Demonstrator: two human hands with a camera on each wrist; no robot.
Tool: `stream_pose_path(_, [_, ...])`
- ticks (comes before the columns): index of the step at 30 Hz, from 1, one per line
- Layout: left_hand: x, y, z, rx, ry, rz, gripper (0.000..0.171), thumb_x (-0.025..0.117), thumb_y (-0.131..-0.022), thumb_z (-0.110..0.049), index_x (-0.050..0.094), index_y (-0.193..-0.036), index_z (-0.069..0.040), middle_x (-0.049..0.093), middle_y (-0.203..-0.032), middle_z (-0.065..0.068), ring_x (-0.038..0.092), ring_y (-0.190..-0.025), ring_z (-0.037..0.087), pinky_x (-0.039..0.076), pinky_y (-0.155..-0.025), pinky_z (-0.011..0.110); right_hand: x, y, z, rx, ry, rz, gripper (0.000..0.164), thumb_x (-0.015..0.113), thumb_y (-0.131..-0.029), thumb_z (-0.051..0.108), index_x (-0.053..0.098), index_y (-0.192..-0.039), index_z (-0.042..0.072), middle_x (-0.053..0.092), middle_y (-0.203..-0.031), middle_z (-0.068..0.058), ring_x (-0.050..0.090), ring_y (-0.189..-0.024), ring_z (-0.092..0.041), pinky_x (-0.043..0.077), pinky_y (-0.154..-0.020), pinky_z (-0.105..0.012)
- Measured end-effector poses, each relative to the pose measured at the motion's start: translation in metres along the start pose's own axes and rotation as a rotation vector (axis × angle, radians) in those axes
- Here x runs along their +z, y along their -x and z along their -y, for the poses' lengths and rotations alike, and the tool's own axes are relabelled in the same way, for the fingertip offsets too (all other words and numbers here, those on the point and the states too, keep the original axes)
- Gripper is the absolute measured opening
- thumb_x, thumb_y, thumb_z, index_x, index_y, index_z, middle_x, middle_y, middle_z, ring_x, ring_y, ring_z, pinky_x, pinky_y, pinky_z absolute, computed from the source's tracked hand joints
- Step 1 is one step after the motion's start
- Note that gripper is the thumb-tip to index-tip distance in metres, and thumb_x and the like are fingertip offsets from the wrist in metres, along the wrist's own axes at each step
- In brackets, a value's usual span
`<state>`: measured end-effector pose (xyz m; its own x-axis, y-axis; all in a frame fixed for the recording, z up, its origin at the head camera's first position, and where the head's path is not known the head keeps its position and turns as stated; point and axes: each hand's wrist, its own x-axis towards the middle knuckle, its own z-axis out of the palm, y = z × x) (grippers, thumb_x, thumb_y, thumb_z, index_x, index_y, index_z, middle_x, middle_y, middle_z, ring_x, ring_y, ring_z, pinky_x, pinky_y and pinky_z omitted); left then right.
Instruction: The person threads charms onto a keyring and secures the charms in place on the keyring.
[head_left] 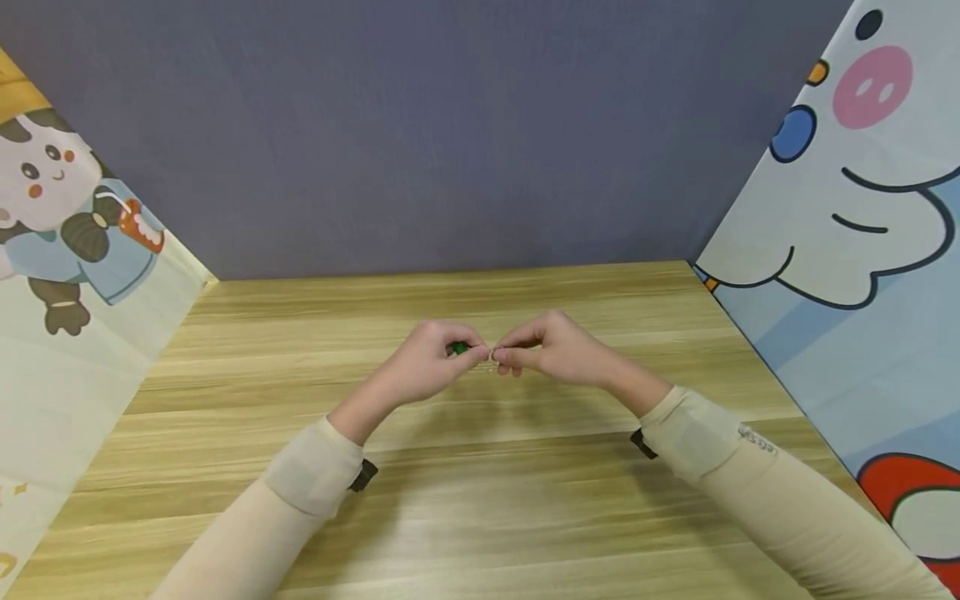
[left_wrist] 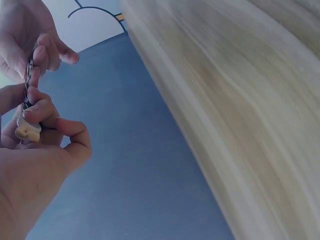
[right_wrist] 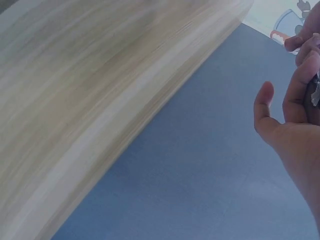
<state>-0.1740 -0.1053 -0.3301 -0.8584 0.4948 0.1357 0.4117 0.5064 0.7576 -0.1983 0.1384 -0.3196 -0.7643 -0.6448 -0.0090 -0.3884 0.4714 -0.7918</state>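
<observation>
My left hand [head_left: 429, 365] and right hand [head_left: 564, 350] meet fingertip to fingertip over the table. The left fingers hold a keychain with a small cream-and-white charm [left_wrist: 28, 131], seen in the left wrist view. A green part [head_left: 459, 347] shows inside that hand in the head view. From the charm, a dark metal ring and chain [left_wrist: 29, 75] run up to the right fingertips, which pinch the far end. Within the right hand's curled fingers is a silvery metal piece [right_wrist: 315, 94], partly cut off by the right wrist view's edge; I cannot tell its kind.
Below the hands lies a wood-grain table [head_left: 480, 517]. A grey-blue panel [head_left: 450, 133] stands along its back edge. Cartoon-printed panels flank it on the left [head_left: 112, 358] and right [head_left: 802, 333]. Dark wrist mounts [head_left: 364, 475] sit under both sleeves.
</observation>
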Motion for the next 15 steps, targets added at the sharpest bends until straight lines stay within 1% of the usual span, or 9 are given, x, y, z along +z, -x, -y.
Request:
stream_pose_path(2, [0.001,0.001,0.000,-0.012,0.011,-0.016,0.020,0.065,-0.108,-0.025,0.081,-0.105,-0.012,0.063,-0.076,-0.001,0.039,-0.056,0.011,0.040,-0.059,0.025,0.002,-0.001,0.000,0.001,-0.020,-0.012,0.019,0.070,-0.105,0.024,0.084,-0.111,0.012,0.082,-0.092,-0.001,0.073,-0.081,-0.020,0.040,-0.058,-0.025])
stream_pose_path(5, [0.002,0.002,0.000,-0.025,0.029,-0.046,0.019,0.066,-0.108,-0.024,0.081,-0.105,-0.012,0.061,-0.073,-0.001,0.038,-0.055,0.011,0.038,-0.057,0.025,0.004,-0.001,-0.001,0.006,-0.054,-0.031,0.019,0.070,-0.105,0.023,0.084,-0.111,0.011,0.082,-0.093,-0.003,0.074,-0.083,-0.023,0.044,-0.059,-0.024])
stream_pose_path(8, [0.003,0.003,-0.001,-0.044,0.049,-0.077,0.019,0.066,-0.107,-0.022,0.081,-0.105,-0.011,0.058,-0.071,-0.002,0.037,-0.055,0.011,0.037,-0.056,0.025,0.006,-0.002,-0.001,0.015,-0.081,-0.053,0.020,0.069,-0.105,0.022,0.083,-0.112,0.009,0.083,-0.095,-0.005,0.073,-0.083,-0.023,0.042,-0.057,-0.025])
stream_pose_path(10, [0.004,0.003,-0.001,-0.060,0.060,-0.097,0.020,0.066,-0.107,-0.022,0.081,-0.105,-0.009,0.056,-0.068,-0.002,0.037,-0.055,0.011,0.036,-0.055,0.025,0.008,-0.002,-0.002,0.028,-0.095,-0.071,0.020,0.069,-0.105,0.022,0.083,-0.112,0.010,0.083,-0.095,-0.006,0.073,-0.082,-0.021,0.041,-0.057,-0.025])
stream_pose_path(12, [0.005,0.003,-0.002,-0.073,0.068,-0.119,0.021,0.066,-0.107,-0.022,0.080,-0.106,-0.007,0.053,-0.067,-0.002,0.037,-0.055,0.011,0.036,-0.054,0.025,0.009,-0.003,-0.002,0.047,-0.109,-0.089,0.020,0.069,-0.106,0.023,0.084,-0.111,0.010,0.082,-0.094,-0.005,0.072,-0.081,-0.019,0.038,-0.056,-0.025])
stream_pose_path(15, [0.007,0.002,-0.002,-0.082,0.074,-0.159,0.020,0.066,-0.107,-0.021,0.080,-0.108,-0.006,0.053,-0.067,-0.002,0.038,-0.055,0.012,0.034,-0.053,0.024,0.012,-0.004,-0.002,0.081,-0.135,-0.109,0.023,0.068,-0.106,0.026,0.083,-0.111,0.010,0.082,-0.093,-0.004,0.071,-0.081,-0.020,0.039,-0.057,-0.026])
